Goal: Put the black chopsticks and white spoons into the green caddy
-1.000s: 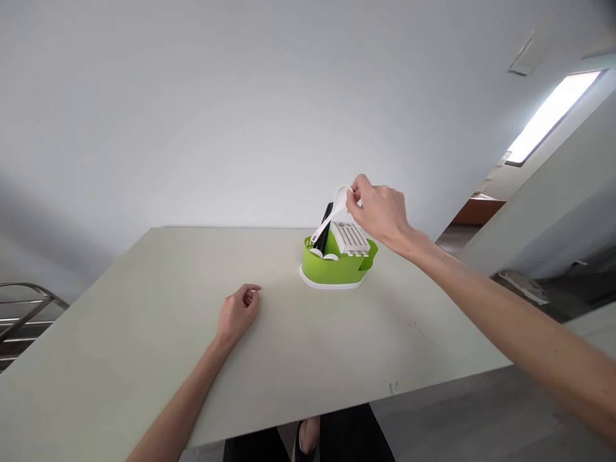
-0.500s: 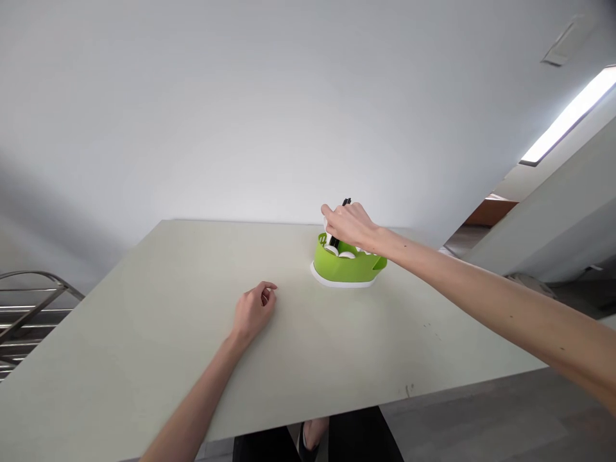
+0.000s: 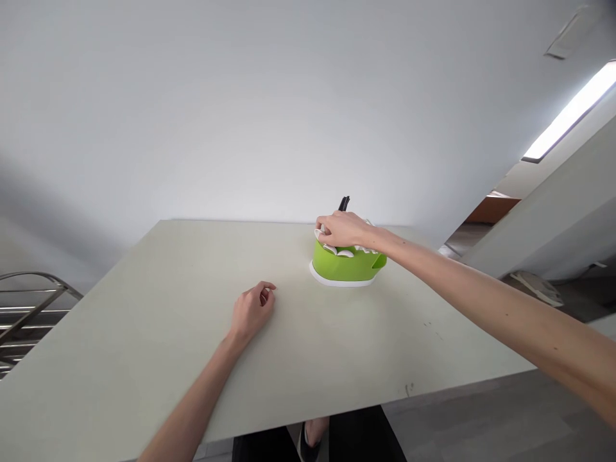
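Note:
A green cutlery holder point(image 3: 339, 268) with a white base stands toward the back of the table, right of centre. White spoon bowls point(image 3: 344, 254) and other white utensil heads show above its rim, and dark chopsticks point(image 3: 343, 203) stick up behind my right hand. My right hand point(image 3: 344, 229) is over the holder's left part, fingers closed on a white spoon point(image 3: 318, 235), whose rounded end shows at the fingertips; the rest is hidden. Loosely curled on the tabletop, my left hand point(image 3: 254, 308) has nothing in it and lies left of and nearer than the holder.
The pale table point(image 3: 192, 276) meets a plain wall point(image 3: 240, 128) at its back edge. A metal rack point(image 3: 33, 314) stands beyond the left edge. My legs point(image 3: 363, 436) are under the front edge, and dark scuffs point(image 3: 409, 389) mark the tabletop near it.
My right hand has moved down and slightly left, bringing the white spoon down to the holder's rim. My left hand stays in place.

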### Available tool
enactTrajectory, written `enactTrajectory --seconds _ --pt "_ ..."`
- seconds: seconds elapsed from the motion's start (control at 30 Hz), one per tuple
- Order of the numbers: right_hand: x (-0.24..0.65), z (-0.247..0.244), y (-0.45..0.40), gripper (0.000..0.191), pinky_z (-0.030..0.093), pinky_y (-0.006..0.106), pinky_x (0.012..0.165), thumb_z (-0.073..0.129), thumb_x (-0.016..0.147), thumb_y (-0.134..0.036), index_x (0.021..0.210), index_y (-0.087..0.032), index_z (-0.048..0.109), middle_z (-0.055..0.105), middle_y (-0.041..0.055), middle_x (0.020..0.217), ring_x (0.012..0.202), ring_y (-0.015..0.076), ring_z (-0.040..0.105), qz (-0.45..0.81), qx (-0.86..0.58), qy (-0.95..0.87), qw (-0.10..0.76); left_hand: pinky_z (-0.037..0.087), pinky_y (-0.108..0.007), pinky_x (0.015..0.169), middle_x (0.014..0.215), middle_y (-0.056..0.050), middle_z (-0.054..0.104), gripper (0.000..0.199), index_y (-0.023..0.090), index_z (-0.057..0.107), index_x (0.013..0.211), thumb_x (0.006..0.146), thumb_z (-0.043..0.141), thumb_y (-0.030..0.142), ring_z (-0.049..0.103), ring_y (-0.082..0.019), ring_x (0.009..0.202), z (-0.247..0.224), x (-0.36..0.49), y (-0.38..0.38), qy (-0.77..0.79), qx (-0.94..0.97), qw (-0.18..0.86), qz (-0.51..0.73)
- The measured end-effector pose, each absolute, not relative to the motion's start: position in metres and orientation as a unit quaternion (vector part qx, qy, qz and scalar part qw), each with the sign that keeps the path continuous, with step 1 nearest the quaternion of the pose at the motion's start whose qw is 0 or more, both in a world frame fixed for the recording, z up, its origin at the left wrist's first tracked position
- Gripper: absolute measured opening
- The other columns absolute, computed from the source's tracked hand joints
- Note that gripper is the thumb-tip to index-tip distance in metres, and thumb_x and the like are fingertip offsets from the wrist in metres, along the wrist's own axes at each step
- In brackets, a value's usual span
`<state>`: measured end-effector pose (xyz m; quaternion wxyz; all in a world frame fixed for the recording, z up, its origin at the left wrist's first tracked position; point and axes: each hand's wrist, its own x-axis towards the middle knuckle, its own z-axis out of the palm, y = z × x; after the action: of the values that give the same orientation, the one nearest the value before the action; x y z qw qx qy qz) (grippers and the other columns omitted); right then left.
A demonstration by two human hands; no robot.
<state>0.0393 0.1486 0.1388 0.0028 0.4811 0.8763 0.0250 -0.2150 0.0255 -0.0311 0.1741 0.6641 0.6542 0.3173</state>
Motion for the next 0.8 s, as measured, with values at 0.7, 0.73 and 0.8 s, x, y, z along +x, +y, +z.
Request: enactTrajectory --seconds 0.7,0.73,0.8 --pt "0.134 0.118 0.094 0.024 0.048 0.034 0.088 0.047 0.102 -0.033 0.106 -0.022 0.068 0.072 0.0082 0.111 0.101 0.0225 0.066 -0.019 0.486 0.809 -0.330 0.043 -0.028 0.065 0.074 0.002 0.066 0.029 0.026 0.070 0.104 0.091 0.046 0.036 0.060 -0.017 0.067 -0.029 -0.214 0.028 0.663 0.666 0.163 0.299" --pt "0.136 0.117 0.094 0.023 0.048 0.035 0.091 0.047 0.101 -0.031 0.107 -0.022 0.067 0.072 0.0086 0.113 0.106 0.0234 0.065 -0.010 0.485 0.808 -0.334 0.043 -0.028 0.065 0.074 0.002 0.066 0.029 0.026 0.070 0.104 0.091 0.046 0.036 0.060 -0.017 0.067 -0.029 -0.214 0.029 0.663 0.666 0.164 0.298" --pt "0.135 0.119 0.097 0.022 0.046 0.037 0.097 0.048 0.101 -0.029 0.108 -0.022 0.068 0.071 0.0097 0.116 0.112 0.0251 0.062 0.016 0.483 0.809 -0.335 0.043 -0.028 0.065 0.074 0.002 0.066 0.029 0.026 0.070 0.104 0.092 0.046 0.037 0.060 -0.017 0.066 -0.029 -0.214 0.029 0.664 0.666 0.164 0.297"
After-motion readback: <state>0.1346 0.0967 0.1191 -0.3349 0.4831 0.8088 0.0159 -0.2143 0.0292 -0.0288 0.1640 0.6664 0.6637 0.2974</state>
